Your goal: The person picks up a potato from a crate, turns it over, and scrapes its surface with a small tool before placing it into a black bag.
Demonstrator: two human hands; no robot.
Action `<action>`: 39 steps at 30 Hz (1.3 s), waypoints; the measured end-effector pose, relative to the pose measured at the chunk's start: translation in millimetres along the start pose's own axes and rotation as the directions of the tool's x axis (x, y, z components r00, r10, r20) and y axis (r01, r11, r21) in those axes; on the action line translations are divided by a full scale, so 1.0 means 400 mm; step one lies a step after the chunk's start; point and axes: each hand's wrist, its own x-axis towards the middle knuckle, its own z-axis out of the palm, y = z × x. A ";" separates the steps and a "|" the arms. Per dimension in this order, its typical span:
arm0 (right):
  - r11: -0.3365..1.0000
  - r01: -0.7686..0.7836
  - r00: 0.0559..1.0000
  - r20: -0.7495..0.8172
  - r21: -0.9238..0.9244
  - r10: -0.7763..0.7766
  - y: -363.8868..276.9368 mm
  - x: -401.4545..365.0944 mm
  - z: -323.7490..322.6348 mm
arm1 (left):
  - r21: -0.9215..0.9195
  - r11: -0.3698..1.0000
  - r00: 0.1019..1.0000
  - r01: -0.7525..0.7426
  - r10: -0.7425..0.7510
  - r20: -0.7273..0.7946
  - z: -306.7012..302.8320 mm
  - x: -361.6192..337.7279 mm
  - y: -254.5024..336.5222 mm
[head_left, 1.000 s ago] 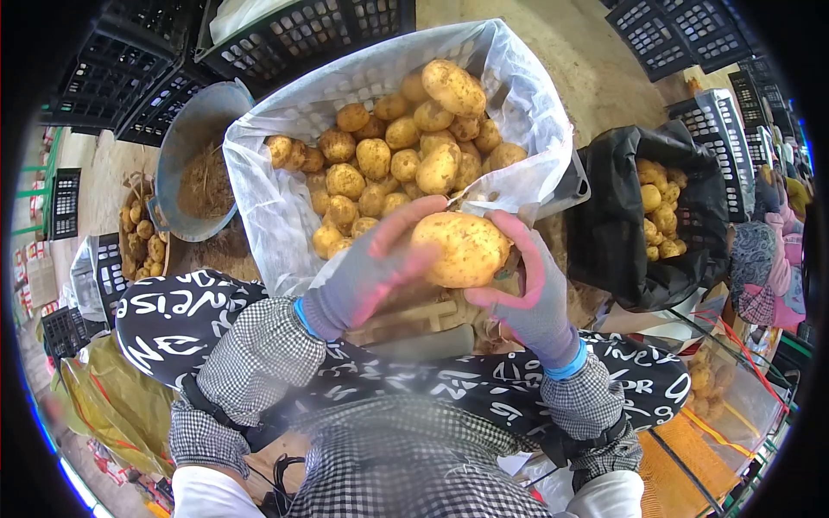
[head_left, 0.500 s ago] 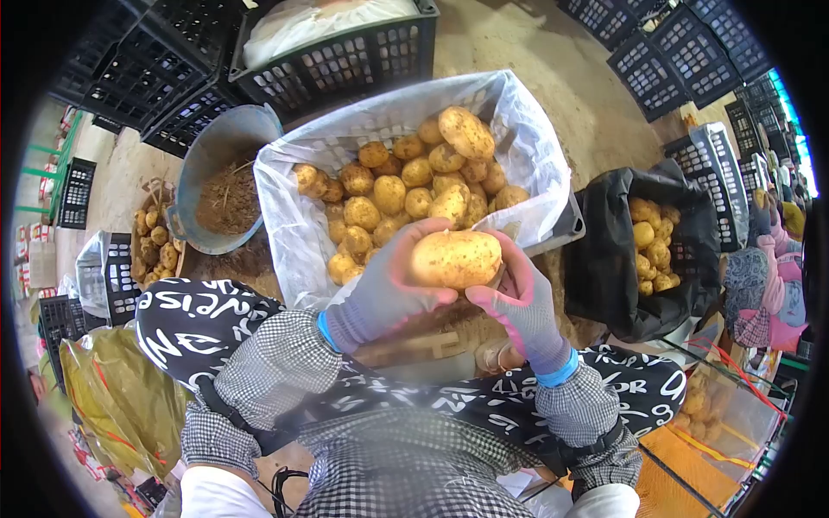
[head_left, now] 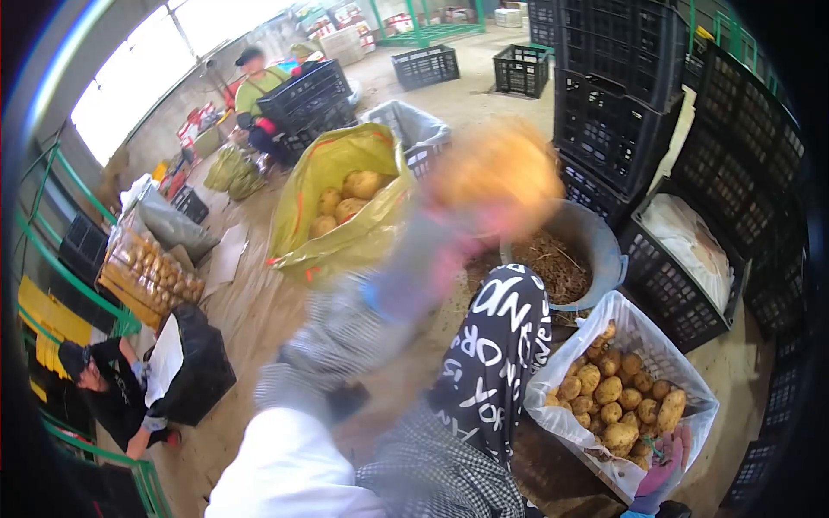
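My left hand (head_left: 436, 259), in a grey and pink glove and smeared by motion, is raised in mid-view and shut on a large potato (head_left: 505, 177), also blurred. Behind that arm stands a yellow-green sack (head_left: 332, 246) with several big potatoes (head_left: 350, 207) in its mouth. At the lower right, my right hand (head_left: 665, 462) reaches over the near rim of a crate with a white liner (head_left: 561, 432). Its fingers look stretched out and apart beside the potatoes (head_left: 609, 390) inside; the palm side is partly hidden.
A blue-grey bucket (head_left: 615, 269) with soil and debris stands beyond my knee. Black crates (head_left: 617, 129) are stacked at the right. One person (head_left: 259, 95) crouches at the back by crates; another person (head_left: 112, 388) is at the left by a black-lined container (head_left: 203, 363).
My view has swung left. The potato held between both hands is now in my left hand alone, carried left toward the sack. My right hand has let go and is at the lined crate.
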 end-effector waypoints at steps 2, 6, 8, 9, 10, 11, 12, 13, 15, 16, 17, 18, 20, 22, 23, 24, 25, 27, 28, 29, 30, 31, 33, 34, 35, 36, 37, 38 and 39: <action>0.999 -0.039 0.999 0.005 0.026 0.039 -0.015 0.006 0.004 | 0.361 0.922 0.949 -0.140 0.228 -0.215 -0.147 0.062 0.156; 1.000 -0.004 1.000 0.005 0.008 0.004 -0.020 -0.002 0.040 | 0.961 0.272 0.835 -0.051 0.539 -0.108 -0.510 0.089 0.231; 0.998 -0.005 1.000 0.014 -0.065 0.006 -0.030 -0.010 0.048 | 0.967 -0.179 0.873 0.181 0.482 -0.075 -0.673 0.036 0.155; 0.997 -0.008 1.000 0.019 -0.082 0.010 -0.019 -0.009 0.038 | 0.943 -0.173 0.917 0.283 0.336 -0.214 -0.769 0.004 0.092; 0.995 -0.017 1.000 0.007 -0.103 0.018 -0.008 -0.019 0.017 | 0.904 -0.203 0.922 0.376 0.176 -0.344 -0.859 -0.024 0.029; 0.994 -0.022 0.999 0.023 -0.107 0.024 -0.015 -0.033 0.017 | 0.888 -0.457 0.998 0.050 0.064 -0.023 -1.052 -0.063 -0.029; 0.993 -0.027 0.999 0.019 -0.117 0.029 -0.055 -0.050 0.035 | 0.705 -0.659 0.952 -0.262 -0.057 0.300 -1.158 -0.088 -0.071; 0.989 0.006 1.000 0.029 -0.148 -0.002 -0.092 -0.076 0.046 | 0.801 -0.548 0.968 -0.242 -0.084 0.235 -1.261 -0.087 -0.081; 0.984 0.071 0.997 -0.007 -0.161 -0.074 -0.112 -0.102 -0.009 | 0.957 -0.272 0.969 -0.098 -0.247 0.029 -1.212 -0.028 -0.026; 0.981 0.082 0.994 -0.056 -0.178 -0.094 -0.131 -0.124 -0.003 | 0.995 -0.080 0.990 0.064 -0.122 -0.074 -1.331 0.002 -0.052; 0.983 0.082 0.985 -0.135 -0.167 -0.105 -0.151 -0.146 -0.005 | 0.991 -0.091 0.988 0.103 -0.103 -0.112 -1.358 0.031 -0.059; 0.985 0.087 0.974 -0.194 -0.149 -0.115 -0.148 -0.151 -0.007 | 0.991 -0.107 0.984 0.076 -0.152 -0.091 -1.491 0.060 -0.078; 0.992 0.080 0.961 -0.257 -0.098 -0.103 -0.141 -0.174 -0.042 | 0.985 -0.168 0.999 0.027 -0.030 -0.033 -1.376 0.134 -0.115; 0.997 0.057 0.954 -0.291 -0.057 -0.072 -0.139 -0.200 -0.047 | 0.968 -0.250 0.993 0.000 0.114 0.030 -1.220 0.229 -0.062; 0.999 0.032 0.954 -0.297 -0.029 -0.039 -0.140 -0.213 -0.043 | 0.992 -0.074 0.982 -0.105 0.151 0.115 -0.920 0.226 -0.087; 1.000 0.025 0.958 -0.287 0.003 -0.023 -0.135 -0.223 -0.045 | 0.971 0.095 0.962 -0.220 0.186 0.199 -0.613 0.221 -0.112; 0.999 0.022 0.959 -0.283 0.028 -0.013 -0.153 -0.264 -0.014 | 0.928 0.248 0.956 -0.277 0.165 0.241 -0.428 0.226 -0.151; 0.999 0.025 0.956 -0.293 0.034 -0.014 -0.164 -0.273 -0.014 | 0.779 0.538 0.915 -0.322 -0.033 0.402 -0.092 0.169 -0.308; 0.998 0.046 0.954 -0.297 0.034 -0.033 -0.169 -0.274 -0.012 | 0.692 0.664 0.838 -0.283 -0.180 0.516 0.052 0.118 -0.400; 0.999 0.035 0.952 -0.304 0.039 -0.022 -0.171 -0.295 -0.012 | 0.626 0.754 0.705 -0.200 -0.333 0.626 0.166 0.049 -0.492; 0.997 0.059 0.948 -0.317 0.045 -0.042 -0.179 -0.300 -0.015 | 0.578 0.808 0.538 -0.113 -0.439 0.719 0.257 -0.026 -0.576; 0.999 0.049 0.939 -0.341 -0.006 -0.048 -0.178 -0.305 -0.023 | 0.540 0.840 0.354 -0.058 -0.488 0.798 0.328 -0.109 -0.650; 0.998 0.061 0.928 -0.368 0.001 -0.056 -0.167 -0.317 -0.044 | 0.478 0.878 0.023 -0.031 -0.477 0.879 0.396 -0.293 -0.766; 0.998 0.065 0.921 -0.384 -0.001 -0.060 -0.159 -0.321 -0.057 | 0.345 0.934 -0.083 -0.090 -0.352 0.932 0.365 -0.338 -0.777; 0.998 0.056 0.908 -0.415 -0.017 -0.058 -0.153 -0.326 -0.066 | 0.430 0.888 -0.087 -0.162 -0.446 0.891 0.406 -0.438 -0.852; 0.999 0.050 0.900 -0.433 -0.017 -0.052 -0.142 -0.333 -0.079 | 0.590 0.771 0.003 -0.240 -0.607 0.794 0.472 -0.554 -0.947; 0.999 0.041 0.890 -0.454 -0.016 -0.044 -0.127 -0.341 -0.089 | 0.750 0.600 0.162 -0.277 -0.740 0.652 0.552 -0.682 -1.050; 1.000 0.015 0.879 -0.476 -0.010 -0.018 -0.113 -0.354 -0.092 | 0.855 0.464 0.298 -0.234 -0.802 0.517 0.595 -0.767 -1.130; 1.000 0.001 0.875 -0.485 -0.024 -0.013 -0.111 -0.367 -0.089 | 0.918 0.374 0.398 -0.133 -0.828 0.395 0.613 -0.806 -1.160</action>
